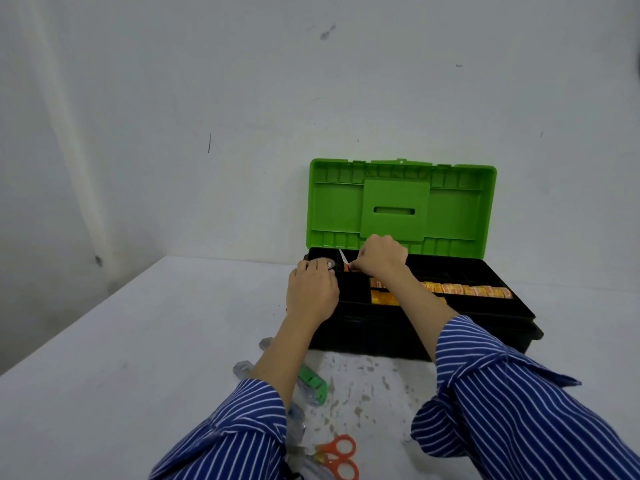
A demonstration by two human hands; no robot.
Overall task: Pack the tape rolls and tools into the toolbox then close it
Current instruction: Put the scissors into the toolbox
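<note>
Right hand (379, 256) pinches small orange-handled blade tool (344, 262), tip up-left, over black toolbox tray (450, 306) rear-left compartment; my left hand (311, 289) curls on grey tape roll (325, 263) just beside it.

You are getting a single wide-angle view, worn on the head and looking forward and down — no second view is sharing the scene. It is sitting close behind the toolbox (415, 306), which is lying a little right of centre and below the middle, its green lid (401, 206) facing you. Beyond the toolbox the wall is filling the upper half; nearer than it, both striped sleeves (519, 403) are entering from the bottom edge — straight lines are bowing toward the edges.
</note>
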